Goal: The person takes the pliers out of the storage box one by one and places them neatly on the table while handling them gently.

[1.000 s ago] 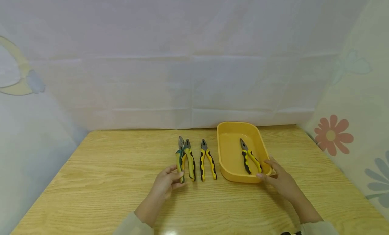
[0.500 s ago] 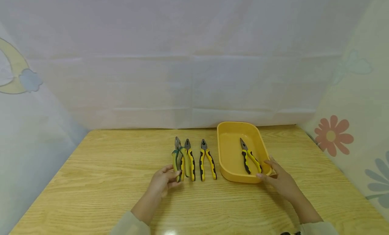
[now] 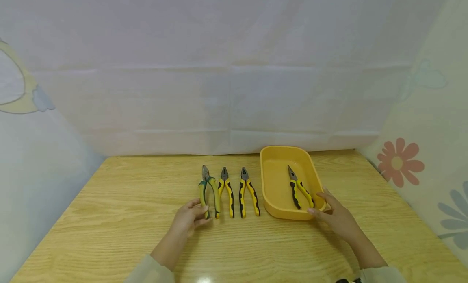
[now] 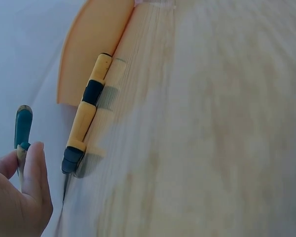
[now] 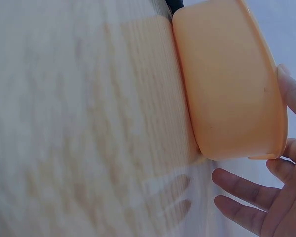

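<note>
My left hand (image 3: 184, 218) pinches one handle of a pair of green-and-yellow pliers (image 3: 213, 188), heads pointing away from me. In the left wrist view, thumb and fingers meet on that handle, and the pliers' other teal handle (image 4: 23, 124) sticks up beyond them. Their right handle overlaps yellow-and-black pliers (image 3: 230, 193) lying on the table. With thumb over the rim, my right hand (image 3: 338, 218) grips the near right corner of a yellow plastic tray (image 3: 287, 213). Two fingers of the right hand (image 5: 281, 207) extend past the corner. Long-nose pliers (image 3: 293, 184) lie inside the tray.
Another pair of yellow-and-black pliers (image 3: 252, 192) lies between the tray and the other pliers. A wooden table (image 3: 139, 193) carries everything, with a white cloth (image 3: 175, 108) hanging behind its far edge. Printed sheets (image 3: 431, 124) stand at both sides.
My left hand has moved left with the green-and-yellow pliers, uncovering more of the yellow-and-black pair beside them. The right hand and tray have stayed in place.
</note>
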Action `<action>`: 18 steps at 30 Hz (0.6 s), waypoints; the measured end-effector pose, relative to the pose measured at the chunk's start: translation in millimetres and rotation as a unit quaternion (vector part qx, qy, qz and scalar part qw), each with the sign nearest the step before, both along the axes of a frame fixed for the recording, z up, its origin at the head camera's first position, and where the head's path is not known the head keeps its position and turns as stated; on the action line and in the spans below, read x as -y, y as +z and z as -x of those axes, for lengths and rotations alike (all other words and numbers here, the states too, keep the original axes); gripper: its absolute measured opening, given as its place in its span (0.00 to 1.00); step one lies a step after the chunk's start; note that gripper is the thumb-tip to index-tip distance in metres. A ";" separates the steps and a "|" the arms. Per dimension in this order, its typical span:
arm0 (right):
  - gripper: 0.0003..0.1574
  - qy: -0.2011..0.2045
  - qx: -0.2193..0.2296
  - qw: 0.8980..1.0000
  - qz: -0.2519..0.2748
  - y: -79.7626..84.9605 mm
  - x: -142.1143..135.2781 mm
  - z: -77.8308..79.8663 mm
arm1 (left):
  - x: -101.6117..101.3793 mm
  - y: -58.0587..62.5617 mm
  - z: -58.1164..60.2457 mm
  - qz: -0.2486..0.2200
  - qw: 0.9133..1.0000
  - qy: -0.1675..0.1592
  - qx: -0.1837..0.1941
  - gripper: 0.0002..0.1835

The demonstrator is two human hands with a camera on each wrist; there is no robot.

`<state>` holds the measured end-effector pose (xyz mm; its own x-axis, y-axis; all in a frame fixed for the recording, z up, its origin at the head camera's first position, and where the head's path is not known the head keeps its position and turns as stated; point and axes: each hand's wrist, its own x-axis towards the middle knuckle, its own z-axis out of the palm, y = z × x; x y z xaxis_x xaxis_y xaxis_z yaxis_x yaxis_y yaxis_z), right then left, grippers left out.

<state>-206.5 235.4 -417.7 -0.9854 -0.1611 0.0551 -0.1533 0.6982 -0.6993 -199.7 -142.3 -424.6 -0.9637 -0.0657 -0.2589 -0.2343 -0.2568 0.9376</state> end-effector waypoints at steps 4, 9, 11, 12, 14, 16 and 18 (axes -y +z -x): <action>0.44 0.000 -0.003 1.000 0.000 0.0 0.2 -0.1 | 2.5 0.6 1.0 0.007 1.000 0.006 0.003 0.26; 0.43 0.001 -0.005 1.000 -0.002 0.0 0.3 -0.4 | 4.8 0.7 2.8 0.010 1.000 0.010 0.007 0.25; 0.44 0.000 -0.004 1.000 -0.003 0.3 0.6 -0.6 | 5.7 0.7 3.3 0.009 1.000 0.013 0.009 0.25; 0.44 0.000 -0.003 1.000 -0.003 0.4 0.7 -0.7 | 6.1 0.8 3.5 0.008 1.000 0.015 0.011 0.25; 0.44 -0.001 -0.002 1.000 -0.004 0.7 0.9 -0.8 | 6.8 1.0 3.6 0.010 1.000 0.016 0.011 0.25; 0.44 0.000 -0.001 1.000 -0.003 0.9 0.9 -0.7 | 7.6 1.2 3.7 0.011 1.000 0.017 0.011 0.25; 0.44 0.001 -0.001 1.000 -0.002 0.9 0.7 -0.8 | 8.4 1.1 3.9 0.016 1.000 0.017 0.010 0.25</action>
<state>-205.8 234.7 -416.8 -0.9852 -0.1624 0.0555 -0.1548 0.7010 -0.6962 -203.6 -150.6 -423.6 -0.9554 -0.1061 -0.2756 -0.2453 -0.2344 0.9407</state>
